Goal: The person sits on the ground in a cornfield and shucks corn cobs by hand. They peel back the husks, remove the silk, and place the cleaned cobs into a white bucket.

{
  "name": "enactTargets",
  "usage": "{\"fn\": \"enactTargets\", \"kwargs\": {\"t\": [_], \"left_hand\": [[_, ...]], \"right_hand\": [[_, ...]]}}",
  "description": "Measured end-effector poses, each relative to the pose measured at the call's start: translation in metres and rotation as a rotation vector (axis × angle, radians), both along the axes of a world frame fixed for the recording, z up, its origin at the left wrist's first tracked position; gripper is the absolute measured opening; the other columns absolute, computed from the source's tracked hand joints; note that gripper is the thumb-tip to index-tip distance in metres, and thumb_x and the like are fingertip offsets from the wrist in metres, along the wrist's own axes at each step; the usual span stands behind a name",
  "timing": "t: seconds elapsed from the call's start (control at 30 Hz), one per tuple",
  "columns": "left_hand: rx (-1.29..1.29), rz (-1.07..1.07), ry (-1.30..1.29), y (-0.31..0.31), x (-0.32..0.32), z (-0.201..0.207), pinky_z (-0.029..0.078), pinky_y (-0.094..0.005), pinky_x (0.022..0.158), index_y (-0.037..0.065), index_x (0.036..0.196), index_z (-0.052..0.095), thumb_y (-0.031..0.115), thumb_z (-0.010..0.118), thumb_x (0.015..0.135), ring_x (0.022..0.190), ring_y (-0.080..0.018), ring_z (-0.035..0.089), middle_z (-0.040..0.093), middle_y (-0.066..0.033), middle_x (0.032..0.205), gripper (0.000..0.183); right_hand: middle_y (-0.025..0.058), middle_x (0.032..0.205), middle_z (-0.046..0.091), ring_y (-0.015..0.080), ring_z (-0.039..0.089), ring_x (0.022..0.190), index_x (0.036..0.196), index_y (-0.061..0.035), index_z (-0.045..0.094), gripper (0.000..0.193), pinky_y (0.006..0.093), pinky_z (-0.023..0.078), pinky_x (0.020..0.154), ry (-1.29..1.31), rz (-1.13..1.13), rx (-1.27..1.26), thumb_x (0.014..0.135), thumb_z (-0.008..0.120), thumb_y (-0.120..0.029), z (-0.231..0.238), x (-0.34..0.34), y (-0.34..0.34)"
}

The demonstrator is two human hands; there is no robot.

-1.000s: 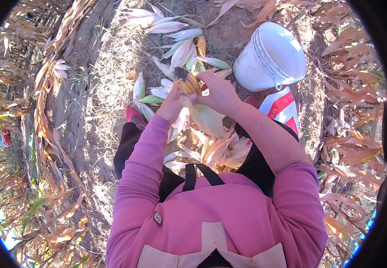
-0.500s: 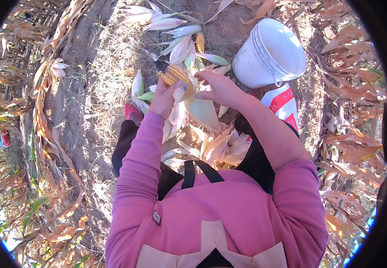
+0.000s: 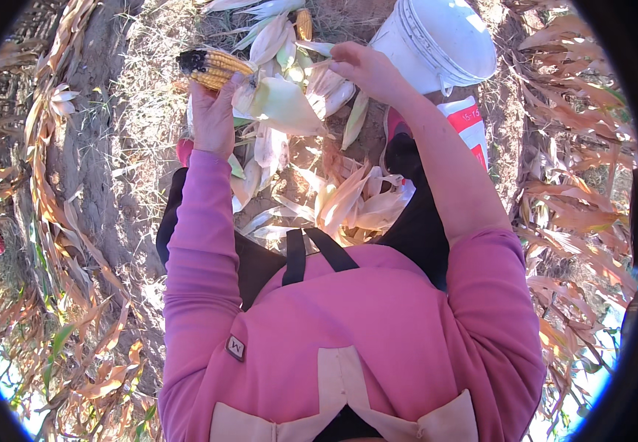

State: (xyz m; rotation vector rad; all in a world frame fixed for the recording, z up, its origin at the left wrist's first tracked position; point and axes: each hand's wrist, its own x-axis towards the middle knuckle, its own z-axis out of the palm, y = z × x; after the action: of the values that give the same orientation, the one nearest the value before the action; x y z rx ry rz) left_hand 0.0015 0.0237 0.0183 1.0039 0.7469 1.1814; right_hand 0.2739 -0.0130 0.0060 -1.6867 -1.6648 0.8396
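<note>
My left hand (image 3: 214, 118) is closed around an ear of corn (image 3: 223, 68). The cob's yellow kernels are bare, and its blackened tip points to the left. Pale husk leaves (image 3: 286, 104) hang from the butt of the ear toward the right. My right hand (image 3: 369, 70) is apart from the ear, over the ground beside the bucket. Its fingers are bent with a small gap between them, and I see nothing held there.
A white bucket (image 3: 407, 44) stands at the far right, with a white and red bag (image 3: 468, 121) nearer me. Another yellow ear (image 3: 304, 24) lies beyond the loose husks (image 3: 271, 40). A heap of dry husks (image 3: 348, 199) lies between my legs. Dry corn plants stand at both sides.
My left hand has carried the ear to the left, away from my right hand, and its tip has turned further left. The right hand has come off the ear's husk. The view has shifted slightly.
</note>
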Motion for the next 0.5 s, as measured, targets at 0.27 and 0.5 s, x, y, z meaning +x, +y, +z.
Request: {"fn": "enactTargets", "kwargs": {"t": [0.27, 0.5], "left_hand": [[0.089, 0.16, 0.144, 0.005, -0.018, 0.0, 0.045, -0.026, 0.088, 0.007, 0.125, 0.041, 0.0, 0.061, 0.088, 0.1, -0.0123, 0.055, 0.055, -0.0048, 0.112, 0.042], [0.008, -0.012, 0.254, -0.01, -0.025, 0.005, 0.045, -0.0254, 0.09, 0.005, 0.127, 0.04, -0.002, 0.06, 0.088, 0.102, -0.0115, 0.054, 0.055, -0.0051, 0.112, 0.044]], "right_hand": [[0.0147, 0.1, 0.066, 0.0246, 0.063, 0.093, 0.112, -0.0008, 0.059, 0.039, 0.0353, 0.048, 0.082, -0.225, 0.046, -0.342, 0.085, 0.064, -0.028, -0.049, 0.031, -0.007], [0.0214, 0.097, 0.067, 0.0339, 0.064, 0.093, 0.092, 0.0007, 0.068, 0.045, 0.0423, 0.05, 0.082, -0.568, 0.011, -0.778, 0.079, 0.064, -0.042, -0.171, 0.116, -0.035]]}}
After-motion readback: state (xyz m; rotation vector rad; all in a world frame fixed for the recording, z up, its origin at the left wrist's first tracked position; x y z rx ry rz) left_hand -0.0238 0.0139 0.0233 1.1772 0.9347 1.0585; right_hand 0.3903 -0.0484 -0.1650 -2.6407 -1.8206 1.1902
